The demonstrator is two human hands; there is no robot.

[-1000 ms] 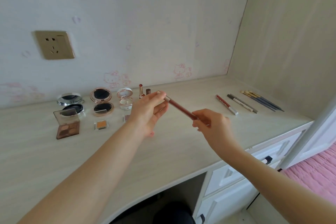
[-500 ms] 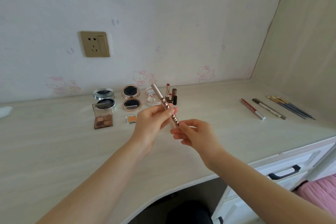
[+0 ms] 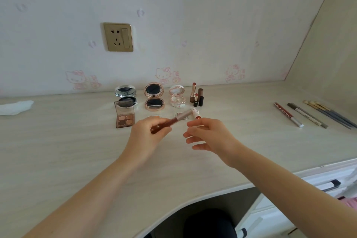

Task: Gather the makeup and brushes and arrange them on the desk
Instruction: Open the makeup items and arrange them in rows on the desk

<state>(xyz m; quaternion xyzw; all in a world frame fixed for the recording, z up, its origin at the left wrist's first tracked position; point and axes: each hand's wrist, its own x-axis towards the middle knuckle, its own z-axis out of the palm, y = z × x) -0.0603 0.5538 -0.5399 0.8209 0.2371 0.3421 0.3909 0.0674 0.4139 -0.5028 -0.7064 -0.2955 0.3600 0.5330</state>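
Left hand [image 3: 146, 139]: fingers curled round the lower end of a lip pencil [image 3: 181, 116], gripping it above the desk [image 3: 77, 150].
Lip pencil: reddish-brown barrel, rose-gold cap end pointing up and to the right, tilted; held over the middle of the desk, in front of the row of compacts.
Right hand [image 3: 210, 137]: fingers loose and spread, holding nothing; just beside the pencil's cap end, not touching it.
Small patterned lipstick [image 3: 196, 114]: lies on the desk just beyond the right index finger; contact cannot be told.
Back row, left to right: silver compact [image 3: 125, 93], rose-gold compact [image 3: 154, 96], pink-white compact [image 3: 177, 96], all with lids up; then a cluster of upright lipsticks [image 3: 197, 95].
Eyeshadow palette [image 3: 124, 118]: open, in front of the silver compact, touching it.
Right side of desk: red pencil [image 3: 287, 115], grey pencil [image 3: 307, 115] and a bundle of thin brushes [image 3: 328, 114], laid side by side, well apart from the hands.
Far left: white tissue [image 3: 15, 107].
Wall: gold socket plate [image 3: 118, 37].
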